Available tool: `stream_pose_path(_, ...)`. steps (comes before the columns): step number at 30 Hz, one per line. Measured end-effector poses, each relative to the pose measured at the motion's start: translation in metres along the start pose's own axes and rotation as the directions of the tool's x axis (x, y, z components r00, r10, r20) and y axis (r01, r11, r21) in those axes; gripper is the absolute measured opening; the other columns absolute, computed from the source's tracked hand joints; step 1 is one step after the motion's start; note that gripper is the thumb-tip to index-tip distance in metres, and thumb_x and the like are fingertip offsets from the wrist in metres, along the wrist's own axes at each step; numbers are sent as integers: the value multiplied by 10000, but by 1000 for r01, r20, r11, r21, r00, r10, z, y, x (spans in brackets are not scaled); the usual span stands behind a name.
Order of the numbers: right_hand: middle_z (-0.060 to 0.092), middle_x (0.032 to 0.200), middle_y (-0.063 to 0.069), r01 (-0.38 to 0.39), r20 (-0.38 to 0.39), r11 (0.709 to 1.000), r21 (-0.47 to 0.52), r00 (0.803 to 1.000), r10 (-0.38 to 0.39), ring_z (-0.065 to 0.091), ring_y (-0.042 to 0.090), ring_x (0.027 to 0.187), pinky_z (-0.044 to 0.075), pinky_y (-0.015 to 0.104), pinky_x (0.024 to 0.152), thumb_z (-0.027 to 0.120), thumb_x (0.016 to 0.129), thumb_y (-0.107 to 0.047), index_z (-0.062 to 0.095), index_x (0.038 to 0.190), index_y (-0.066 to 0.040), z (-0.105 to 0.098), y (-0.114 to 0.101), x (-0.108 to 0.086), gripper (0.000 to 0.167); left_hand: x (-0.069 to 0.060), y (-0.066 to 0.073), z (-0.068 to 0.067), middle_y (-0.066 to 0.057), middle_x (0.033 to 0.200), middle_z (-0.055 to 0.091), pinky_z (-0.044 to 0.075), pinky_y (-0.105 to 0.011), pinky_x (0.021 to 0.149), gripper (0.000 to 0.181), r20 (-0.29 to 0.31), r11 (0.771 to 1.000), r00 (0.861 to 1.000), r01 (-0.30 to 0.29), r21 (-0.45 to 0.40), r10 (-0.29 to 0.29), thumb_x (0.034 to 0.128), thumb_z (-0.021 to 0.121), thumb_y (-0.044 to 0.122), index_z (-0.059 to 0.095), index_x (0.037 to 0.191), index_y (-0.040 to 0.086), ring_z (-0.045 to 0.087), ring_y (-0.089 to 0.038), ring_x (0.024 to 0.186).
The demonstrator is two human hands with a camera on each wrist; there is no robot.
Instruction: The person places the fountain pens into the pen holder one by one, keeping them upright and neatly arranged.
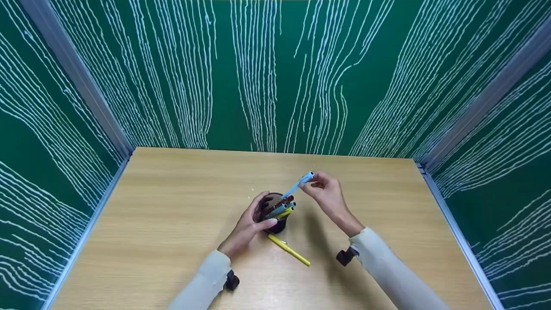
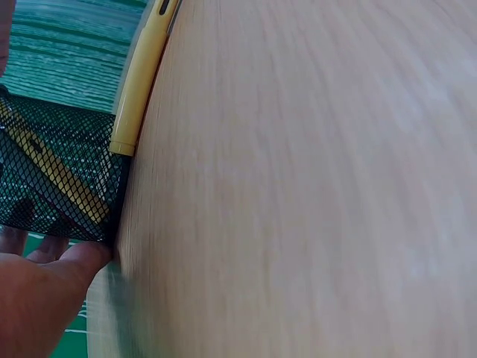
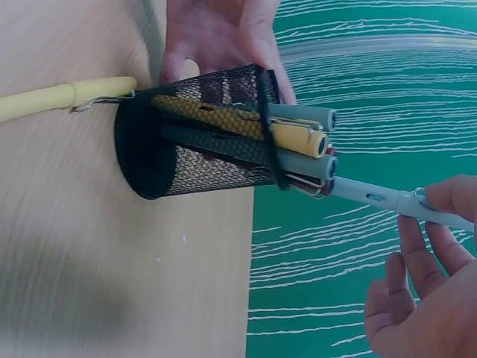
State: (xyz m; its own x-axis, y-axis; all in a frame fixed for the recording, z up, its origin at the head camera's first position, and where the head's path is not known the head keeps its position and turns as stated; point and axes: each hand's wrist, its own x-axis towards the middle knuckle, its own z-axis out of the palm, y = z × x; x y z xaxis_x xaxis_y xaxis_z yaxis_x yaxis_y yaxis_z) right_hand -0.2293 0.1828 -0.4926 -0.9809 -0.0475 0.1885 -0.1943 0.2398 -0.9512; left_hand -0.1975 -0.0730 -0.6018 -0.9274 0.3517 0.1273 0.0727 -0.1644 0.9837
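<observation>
A black mesh pen holder (image 1: 280, 226) stands on the wooden table, its side gripped by my left hand (image 1: 246, 224). In the right wrist view it contains several pens, among them a yellow pen (image 3: 302, 139) and teal pens, with dark brown ones visible in the head view. Above its rim, my right hand (image 1: 329, 196) pinches a light blue pen (image 3: 365, 192) near the clip end. That pen slants down, and its lower end is at the holder's mouth, partly hidden by the other pens. Another yellow pen (image 1: 293, 252) lies on the table beside the holder's base.
The wooden table (image 1: 181, 189) extends to both sides of the hands. Green panels with white streaks (image 1: 366, 82) rise behind and beside it, framed by grey metal posts (image 1: 82, 64). Tiny white specks lie just behind the holder.
</observation>
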Motion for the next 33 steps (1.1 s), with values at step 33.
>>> stream_pose_path(33,770,1101,136,-6,49,998,-62,999,9,708,233,1006,593,223,907,810,977,-43,807,1156,-24,6,23,-2,180,-1,0,-1,-161,1742,394,227,-467,1352,871,6,1000,1000,25,-8,-25,1002,775,54,298,1729,98,361,-323,1615)
